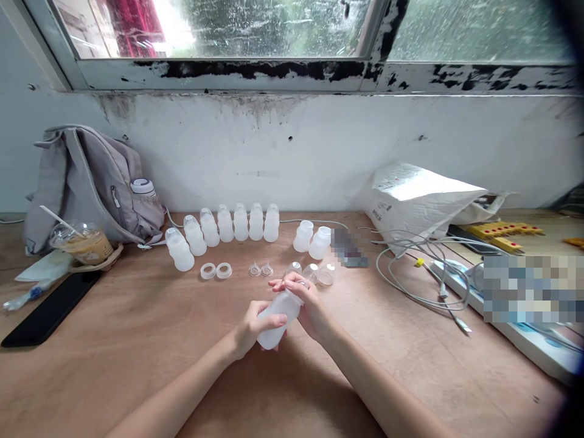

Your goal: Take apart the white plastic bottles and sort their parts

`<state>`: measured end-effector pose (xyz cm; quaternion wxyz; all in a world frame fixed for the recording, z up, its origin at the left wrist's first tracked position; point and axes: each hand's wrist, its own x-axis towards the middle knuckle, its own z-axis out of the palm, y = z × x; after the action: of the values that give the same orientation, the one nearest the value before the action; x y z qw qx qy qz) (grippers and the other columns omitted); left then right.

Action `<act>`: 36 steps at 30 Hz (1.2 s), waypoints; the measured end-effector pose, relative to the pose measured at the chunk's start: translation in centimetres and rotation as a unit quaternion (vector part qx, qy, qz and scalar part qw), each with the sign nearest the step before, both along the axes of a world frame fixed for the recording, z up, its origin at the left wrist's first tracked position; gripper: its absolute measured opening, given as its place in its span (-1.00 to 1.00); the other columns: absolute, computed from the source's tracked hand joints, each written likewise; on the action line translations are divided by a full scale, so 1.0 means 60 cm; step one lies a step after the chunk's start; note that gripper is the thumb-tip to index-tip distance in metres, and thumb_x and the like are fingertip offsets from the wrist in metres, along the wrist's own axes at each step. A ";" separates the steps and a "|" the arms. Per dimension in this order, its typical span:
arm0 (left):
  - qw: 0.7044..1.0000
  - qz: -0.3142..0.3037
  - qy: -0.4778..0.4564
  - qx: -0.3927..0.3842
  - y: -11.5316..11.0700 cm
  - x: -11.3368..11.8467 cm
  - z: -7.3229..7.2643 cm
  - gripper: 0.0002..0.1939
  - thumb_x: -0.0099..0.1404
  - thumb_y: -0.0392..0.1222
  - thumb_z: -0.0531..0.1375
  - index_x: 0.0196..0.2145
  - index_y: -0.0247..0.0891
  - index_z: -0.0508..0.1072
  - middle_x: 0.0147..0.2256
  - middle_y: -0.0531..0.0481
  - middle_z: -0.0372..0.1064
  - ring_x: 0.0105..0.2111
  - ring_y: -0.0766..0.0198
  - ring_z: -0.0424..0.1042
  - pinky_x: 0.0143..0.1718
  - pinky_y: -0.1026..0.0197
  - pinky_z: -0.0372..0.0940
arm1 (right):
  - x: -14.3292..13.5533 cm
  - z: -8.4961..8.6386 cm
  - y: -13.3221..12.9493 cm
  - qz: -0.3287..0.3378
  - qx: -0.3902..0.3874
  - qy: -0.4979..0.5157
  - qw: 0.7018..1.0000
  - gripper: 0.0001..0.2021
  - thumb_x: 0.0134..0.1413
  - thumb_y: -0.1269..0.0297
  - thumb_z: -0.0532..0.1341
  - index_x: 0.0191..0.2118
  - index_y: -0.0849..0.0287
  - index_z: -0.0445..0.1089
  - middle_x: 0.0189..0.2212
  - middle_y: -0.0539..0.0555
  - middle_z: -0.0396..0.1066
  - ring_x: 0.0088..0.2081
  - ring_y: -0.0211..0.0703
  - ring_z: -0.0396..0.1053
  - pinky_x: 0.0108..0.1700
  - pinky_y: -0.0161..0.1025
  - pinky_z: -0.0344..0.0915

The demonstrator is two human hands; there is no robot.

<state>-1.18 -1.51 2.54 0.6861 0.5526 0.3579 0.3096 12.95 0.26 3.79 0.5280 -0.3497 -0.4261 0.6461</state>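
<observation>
A translucent white baby bottle (274,331) is held tilted above the table, its top toward the upper right. My left hand (250,327) wraps around the lower body, thumb across the front. Around the bottle's upper end my right hand (312,307) is closed, its fingers covering the top, so the fitting there is mostly hidden. Just beyond lie three clear domed caps (326,274), partly behind my right hand. Two clear nipples (267,269) and two white collar rings (224,271) rest farther left. Two open bottles (303,237) stand behind the caps.
Several capped bottles (241,224) stand in a curved row at the back left. A phone (50,310), a drink cup (84,243) and a backpack (91,182) are at left. Coiled cables (410,292), a power strip (524,340) and a silvery bag (420,194) occupy the right.
</observation>
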 end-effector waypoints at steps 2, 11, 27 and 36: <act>0.988 -0.047 -0.088 -0.119 0.000 0.003 -0.006 -0.61 0.09 0.04 0.04 -0.36 -0.40 0.36 -0.58 -0.01 0.25 -0.72 0.38 0.22 -0.76 0.36 -0.05 | 0.004 0.001 0.001 0.023 -0.008 -0.003 1.000 -0.82 -0.12 0.17 0.22 -0.53 0.16 0.28 -0.44 0.05 0.40 -0.32 -0.13 0.35 -0.58 -0.40 0.19; 0.974 -0.075 -0.131 -0.166 0.021 -0.021 -0.015 -0.54 0.10 0.02 0.03 -0.20 -0.43 0.36 -0.54 -0.03 0.27 -0.71 0.38 0.24 -0.78 0.37 -0.08 | 0.004 -0.003 0.009 0.012 -0.004 -0.051 0.999 -0.74 -0.11 0.11 0.22 -0.27 0.10 0.31 -0.34 0.03 0.38 -0.47 -0.24 0.29 -0.66 -0.41 0.10; 0.973 -0.042 -0.120 -0.194 0.029 -0.033 -0.013 -0.51 0.10 0.05 0.03 -0.18 -0.43 0.37 -0.54 -0.05 0.29 -0.70 0.39 0.23 -0.74 0.35 -0.07 | 0.022 -0.014 0.027 0.043 0.037 0.006 0.998 -0.74 -0.04 0.16 0.18 -0.20 0.11 0.36 -0.34 0.04 0.33 -0.40 -0.24 0.24 -0.49 -0.33 0.14; 0.980 -0.034 -0.101 -0.168 0.037 -0.039 -0.018 -0.55 0.15 0.00 0.05 -0.15 -0.43 0.36 -0.51 -0.07 0.32 -0.65 0.36 0.29 -0.72 0.35 -0.01 | 0.034 -0.032 0.045 -0.023 0.030 -0.007 0.999 -0.85 -0.12 0.25 0.28 -0.50 0.18 0.32 -0.51 -0.05 0.18 -0.51 -0.35 0.08 -0.51 -0.34 0.00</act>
<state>-3.54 0.68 1.46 0.8117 0.4072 0.3147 0.2762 14.97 2.98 1.90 0.5497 -0.3483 -0.4409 0.6181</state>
